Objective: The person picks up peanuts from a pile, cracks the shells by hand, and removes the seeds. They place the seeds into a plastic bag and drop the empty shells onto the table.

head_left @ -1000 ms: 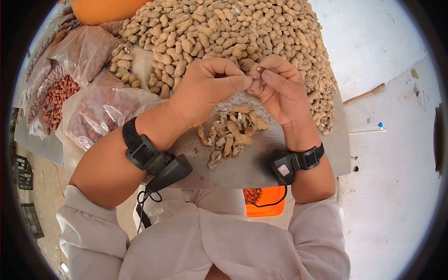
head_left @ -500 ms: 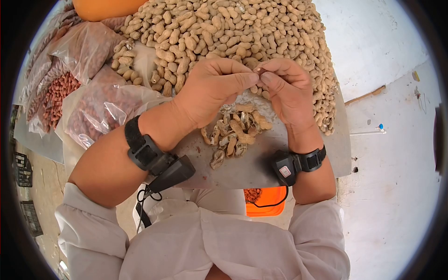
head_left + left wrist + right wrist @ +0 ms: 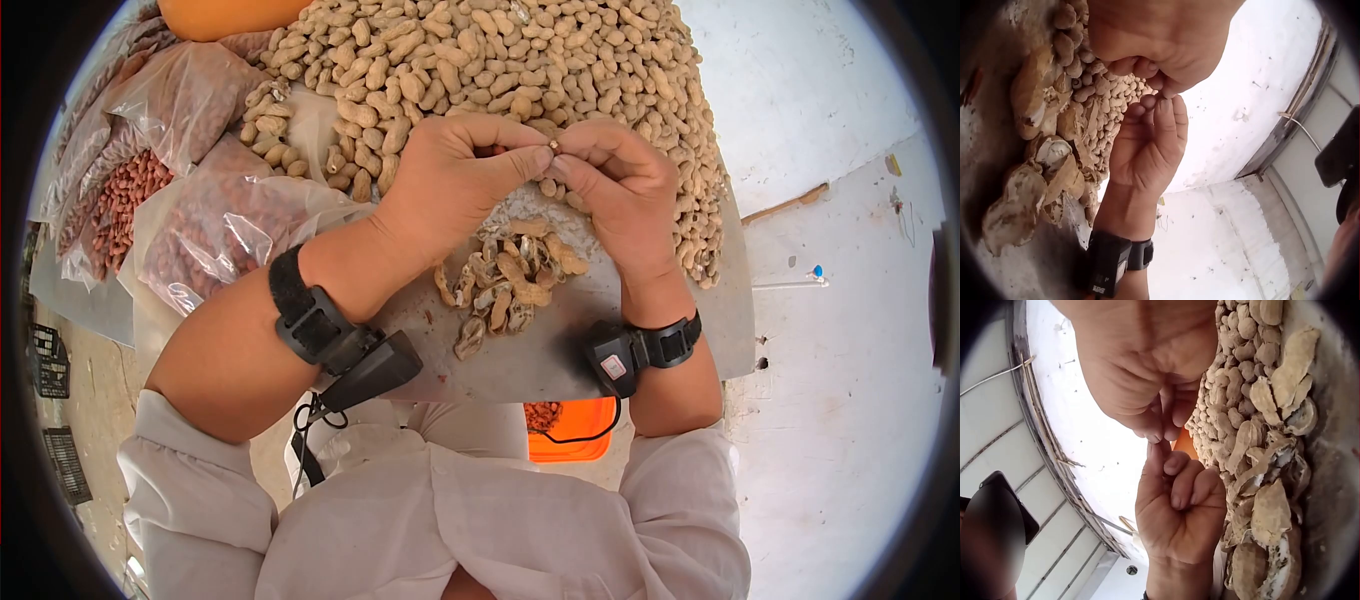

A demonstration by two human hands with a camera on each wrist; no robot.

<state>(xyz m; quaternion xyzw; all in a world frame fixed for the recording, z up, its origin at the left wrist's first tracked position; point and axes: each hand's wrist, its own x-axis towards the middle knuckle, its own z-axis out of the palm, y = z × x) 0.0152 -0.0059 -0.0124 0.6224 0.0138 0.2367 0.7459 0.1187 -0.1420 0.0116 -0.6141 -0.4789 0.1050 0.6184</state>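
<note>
Over the table, both hands meet at the fingertips around a small brownish peanut (image 3: 554,146), mostly hidden by the fingers. My left hand (image 3: 440,190) pinches it from the left between thumb and forefinger, and a bit of red shows behind that thumb. From the other side my right hand (image 3: 625,195) pinches it with thumb and forefinger; its other fingers are curled in, as the left wrist view shows. Below the hands lies a small heap of cracked peanut shells (image 3: 510,275). Whole unshelled peanuts (image 3: 480,60) are piled behind the hands.
Clear plastic bags (image 3: 215,220) of red peanut kernels (image 3: 125,205) stand at the left. An orange object (image 3: 230,15) sits at the far left. Below the table (image 3: 470,370) is an orange basin (image 3: 575,440) with reddish contents. A white wall (image 3: 830,300) runs along the right.
Both hands have shifted slightly right, and the fingertips have closed together over the peanut, which showed more plainly before. The shell heap looks unchanged.
</note>
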